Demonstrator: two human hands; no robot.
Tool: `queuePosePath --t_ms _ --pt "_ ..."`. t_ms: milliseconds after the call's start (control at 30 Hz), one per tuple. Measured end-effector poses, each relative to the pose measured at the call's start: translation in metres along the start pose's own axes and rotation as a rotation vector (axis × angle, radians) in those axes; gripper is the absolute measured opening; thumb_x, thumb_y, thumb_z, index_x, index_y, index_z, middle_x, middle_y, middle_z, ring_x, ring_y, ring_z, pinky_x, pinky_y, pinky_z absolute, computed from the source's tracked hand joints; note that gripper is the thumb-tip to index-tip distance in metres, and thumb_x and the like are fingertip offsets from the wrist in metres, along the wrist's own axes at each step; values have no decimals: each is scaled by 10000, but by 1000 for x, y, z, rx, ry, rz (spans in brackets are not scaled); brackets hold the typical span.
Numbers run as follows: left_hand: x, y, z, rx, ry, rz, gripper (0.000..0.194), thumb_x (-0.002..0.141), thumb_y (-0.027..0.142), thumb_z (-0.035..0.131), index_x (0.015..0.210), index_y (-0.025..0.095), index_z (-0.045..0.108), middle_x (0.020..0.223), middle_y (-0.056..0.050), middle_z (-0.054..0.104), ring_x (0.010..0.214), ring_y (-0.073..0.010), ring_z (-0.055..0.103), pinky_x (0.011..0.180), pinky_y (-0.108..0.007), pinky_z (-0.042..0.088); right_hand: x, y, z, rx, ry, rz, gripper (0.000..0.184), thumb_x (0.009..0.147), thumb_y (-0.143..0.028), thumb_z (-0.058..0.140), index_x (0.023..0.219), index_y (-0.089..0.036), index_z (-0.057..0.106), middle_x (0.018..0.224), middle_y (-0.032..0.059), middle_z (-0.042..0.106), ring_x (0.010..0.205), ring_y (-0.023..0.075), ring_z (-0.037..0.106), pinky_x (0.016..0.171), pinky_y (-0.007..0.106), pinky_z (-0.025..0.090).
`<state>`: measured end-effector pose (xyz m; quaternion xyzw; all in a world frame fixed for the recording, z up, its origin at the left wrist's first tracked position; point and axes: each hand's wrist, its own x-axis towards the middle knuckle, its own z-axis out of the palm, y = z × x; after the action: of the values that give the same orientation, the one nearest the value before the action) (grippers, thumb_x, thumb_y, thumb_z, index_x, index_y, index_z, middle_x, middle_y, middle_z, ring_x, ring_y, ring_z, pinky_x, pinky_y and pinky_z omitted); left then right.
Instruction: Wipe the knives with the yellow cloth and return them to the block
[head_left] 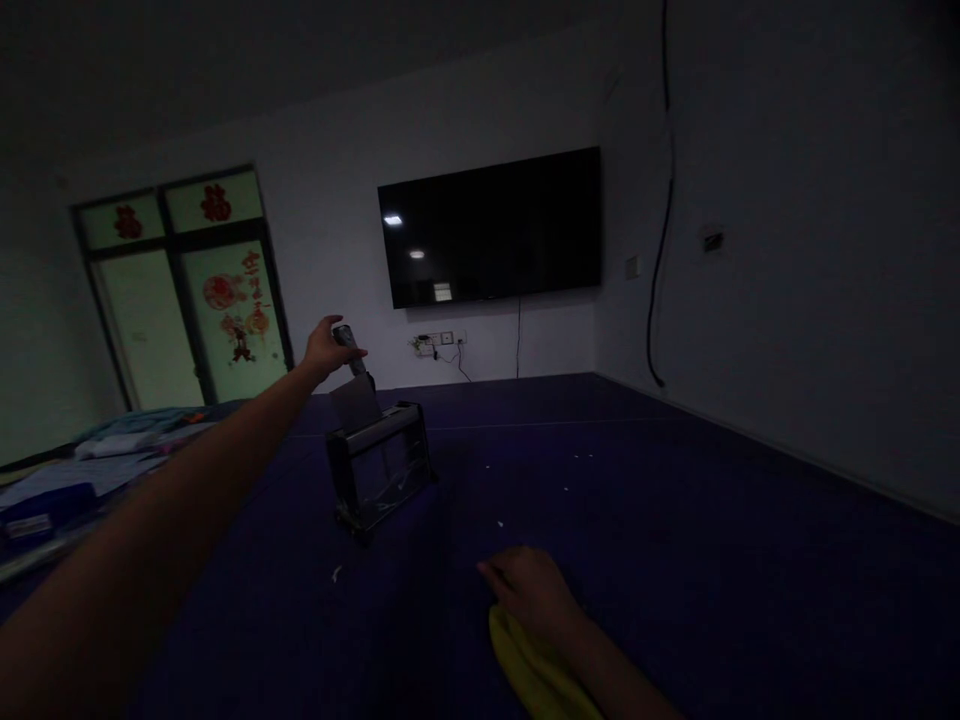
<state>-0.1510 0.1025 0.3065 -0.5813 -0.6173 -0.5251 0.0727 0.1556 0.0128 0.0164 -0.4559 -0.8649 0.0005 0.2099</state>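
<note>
A hand-crank paper shredder (379, 431) with a clear bin stands on the dark blue surface, left of the middle. A sheet of paper (355, 402) sticks up from its slot. My left hand (327, 350) is closed around the grey crank handle (352, 356), which points upward at the shredder's far end. Lower down, my right hand (531, 588) has its fingers curled together near the surface; what they hold, if anything, is hidden. A yellow cloth (525, 665) lies partly under that hand and wrist.
Small white paper scraps (336, 574) dot the blue surface (637, 560). Papers or cloths (120, 446) and a blue object (49, 512) lie at the left. A television (495, 230) hangs on the far wall, above outlets with cables (442, 340). The room is dim.
</note>
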Motion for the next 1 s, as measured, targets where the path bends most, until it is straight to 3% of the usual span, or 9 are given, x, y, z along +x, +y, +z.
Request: queuePosePath --t_ms 233,333,467,867,1000 --pt "-19 -27 25 59 -83 -5 862 518 210 781 1290 178 398 734 -1 584 584 -138 574 571 -258 487 1 0 1 -1 -7 0 418 926 -378 331 750 -211 671 779 49 713 714 169 651 573 243 331" --pt "-23 -36 32 103 -84 9 844 494 197 778 1264 196 433 912 -55 619 812 -215 614 702 -310 492 2 0 1 -4 -14 1 420 924 -378 332 740 -211 671 775 47 712 711 167 649 566 244 329" --pt "-30 -42 38 152 -94 20 835 480 171 765 1252 183 444 1108 -102 595 1042 -268 549 842 -341 440 1 -2 -2 1 -2 20 423 923 -374 334 730 -208 672 758 47 711 698 164 650 559 243 328" --pt "-44 -50 49 160 -88 -46 786 470 219 783 1193 195 475 1012 -99 636 933 -253 602 696 -291 452 -1 -2 -6 8 -11 15 413 928 -357 347 728 -199 672 758 38 709 706 160 658 551 250 312" --pt "-44 -52 49 89 -105 -67 717 519 317 774 1165 167 504 900 -97 667 808 -221 633 634 -270 457 -1 -2 -5 -5 -6 8 413 926 -365 345 731 -202 671 748 35 707 689 162 656 541 249 306"
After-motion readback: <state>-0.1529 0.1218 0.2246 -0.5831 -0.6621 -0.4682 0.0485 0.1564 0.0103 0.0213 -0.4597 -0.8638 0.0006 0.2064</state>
